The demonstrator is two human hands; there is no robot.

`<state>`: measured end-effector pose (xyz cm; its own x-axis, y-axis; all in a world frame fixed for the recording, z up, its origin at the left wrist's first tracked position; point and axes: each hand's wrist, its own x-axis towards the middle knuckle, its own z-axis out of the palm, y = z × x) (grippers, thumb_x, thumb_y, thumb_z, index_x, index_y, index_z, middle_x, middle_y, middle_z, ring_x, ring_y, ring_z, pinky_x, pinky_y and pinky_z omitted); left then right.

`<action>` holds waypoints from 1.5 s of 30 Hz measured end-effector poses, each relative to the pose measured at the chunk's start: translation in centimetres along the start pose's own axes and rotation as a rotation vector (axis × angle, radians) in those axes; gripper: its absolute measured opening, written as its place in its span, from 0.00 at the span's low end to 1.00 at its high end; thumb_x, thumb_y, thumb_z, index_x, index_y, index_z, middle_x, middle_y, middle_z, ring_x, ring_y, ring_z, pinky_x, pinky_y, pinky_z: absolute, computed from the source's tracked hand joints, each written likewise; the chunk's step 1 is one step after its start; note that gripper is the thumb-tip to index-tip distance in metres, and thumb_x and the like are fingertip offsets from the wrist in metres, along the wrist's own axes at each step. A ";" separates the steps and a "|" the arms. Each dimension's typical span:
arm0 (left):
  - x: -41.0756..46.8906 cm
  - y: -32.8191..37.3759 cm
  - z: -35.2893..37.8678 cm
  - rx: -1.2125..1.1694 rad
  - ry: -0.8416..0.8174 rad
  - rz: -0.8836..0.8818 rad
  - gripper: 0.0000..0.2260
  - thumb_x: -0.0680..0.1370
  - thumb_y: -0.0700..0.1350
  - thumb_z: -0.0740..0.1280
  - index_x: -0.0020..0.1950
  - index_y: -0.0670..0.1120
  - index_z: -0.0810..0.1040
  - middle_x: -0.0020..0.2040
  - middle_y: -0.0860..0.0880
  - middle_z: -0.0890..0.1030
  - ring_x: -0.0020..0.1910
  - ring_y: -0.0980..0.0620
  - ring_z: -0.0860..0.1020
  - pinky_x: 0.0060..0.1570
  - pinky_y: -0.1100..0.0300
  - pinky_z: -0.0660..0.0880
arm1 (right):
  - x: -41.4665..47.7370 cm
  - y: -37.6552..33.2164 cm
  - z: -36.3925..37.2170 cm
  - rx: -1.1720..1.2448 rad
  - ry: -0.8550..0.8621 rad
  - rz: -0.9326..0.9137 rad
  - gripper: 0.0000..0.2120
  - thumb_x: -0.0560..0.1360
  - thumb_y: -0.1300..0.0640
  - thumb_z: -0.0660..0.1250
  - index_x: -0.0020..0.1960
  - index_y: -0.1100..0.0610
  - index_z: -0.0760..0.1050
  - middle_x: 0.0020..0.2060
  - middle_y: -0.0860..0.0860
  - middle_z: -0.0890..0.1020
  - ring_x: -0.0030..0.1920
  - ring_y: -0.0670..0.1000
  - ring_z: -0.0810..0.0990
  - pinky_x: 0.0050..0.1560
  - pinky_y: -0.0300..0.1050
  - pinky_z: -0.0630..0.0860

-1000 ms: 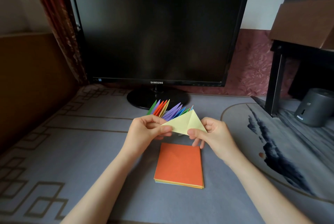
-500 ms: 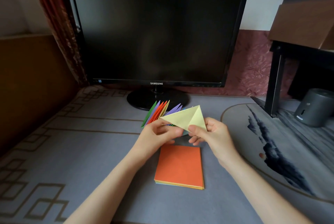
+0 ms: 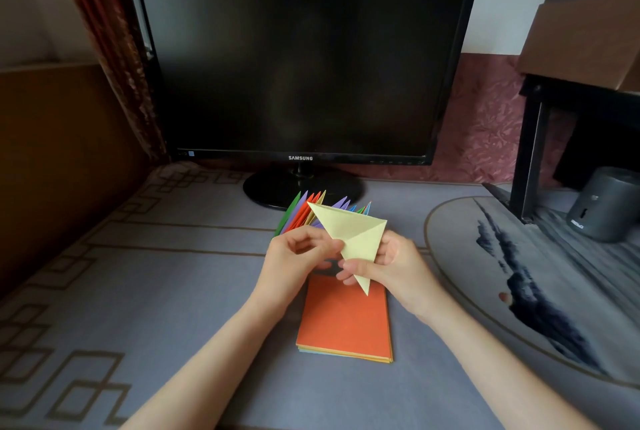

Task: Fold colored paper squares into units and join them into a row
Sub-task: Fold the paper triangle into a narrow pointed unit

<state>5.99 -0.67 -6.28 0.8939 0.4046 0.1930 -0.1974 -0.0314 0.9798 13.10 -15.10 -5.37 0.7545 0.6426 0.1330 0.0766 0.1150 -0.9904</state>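
A pale yellow folded paper unit (image 3: 349, 232) is held above the desk, one point up-left and a sharp tip pointing down. My right hand (image 3: 394, 263) pinches its lower right part between thumb and fingers. My left hand (image 3: 298, 253) has curled fingers touching its left edge. Behind the hands stands a row of joined folded units (image 3: 304, 209) in green, purple, orange, yellow and blue, partly hidden. A stack of paper squares (image 3: 346, 322), orange on top, lies on the desk below the hands.
A black monitor (image 3: 301, 62) on a round stand (image 3: 301, 187) fills the back of the desk. A grey patterned mat (image 3: 104, 291) covers the desk. At the right are a black frame leg (image 3: 526, 159), a grey cylinder (image 3: 606, 207) and a cardboard box (image 3: 588, 20).
The yellow unit has been turned in my hands, so its long tip now points down over the orange stack. Both hands shifted slightly, still holding it.
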 end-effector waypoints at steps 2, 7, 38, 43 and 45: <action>0.0 0.0 0.0 -0.011 0.009 0.001 0.04 0.72 0.38 0.72 0.37 0.43 0.81 0.39 0.41 0.83 0.41 0.46 0.81 0.48 0.49 0.79 | -0.1 -0.1 -0.1 0.006 -0.019 0.013 0.19 0.67 0.76 0.70 0.53 0.60 0.73 0.37 0.55 0.85 0.34 0.56 0.84 0.35 0.45 0.81; 0.2 0.2 -0.2 -0.042 0.042 0.004 0.04 0.74 0.37 0.70 0.39 0.42 0.79 0.35 0.48 0.82 0.36 0.53 0.81 0.44 0.58 0.80 | -0.2 -0.5 -0.3 -0.047 -0.033 0.014 0.19 0.68 0.74 0.70 0.56 0.63 0.72 0.38 0.59 0.84 0.34 0.58 0.84 0.34 0.45 0.80; 0.1 0.6 -0.3 -0.038 -0.220 -0.127 0.08 0.79 0.36 0.62 0.47 0.34 0.80 0.38 0.42 0.81 0.34 0.51 0.80 0.38 0.60 0.79 | 0.0 0.0 -1.5 -0.203 0.119 -0.244 0.10 0.69 0.69 0.72 0.43 0.56 0.78 0.37 0.51 0.81 0.37 0.48 0.79 0.38 0.41 0.75; -0.3 0.6 0.0 0.019 -0.210 -0.025 0.03 0.74 0.38 0.70 0.45 0.40 0.82 0.37 0.47 0.82 0.35 0.53 0.81 0.39 0.60 0.79 | 0.0 -0.3 -1.4 -0.098 0.148 -0.186 0.17 0.68 0.72 0.71 0.54 0.62 0.71 0.35 0.63 0.76 0.30 0.51 0.79 0.29 0.40 0.76; -0.2 0.3 -0.1 0.071 -0.175 0.018 0.01 0.73 0.38 0.71 0.43 0.41 0.82 0.35 0.48 0.82 0.36 0.53 0.81 0.39 0.60 0.79 | 0.0 -0.3 -1.3 -0.097 0.127 -0.153 0.17 0.68 0.72 0.71 0.55 0.63 0.72 0.37 0.67 0.77 0.31 0.52 0.80 0.30 0.42 0.77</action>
<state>5.68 -0.65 -6.03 0.9482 0.2381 0.2102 -0.1902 -0.1043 0.9762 13.90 -16.10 -5.10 0.8048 0.5223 0.2820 0.2542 0.1260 -0.9589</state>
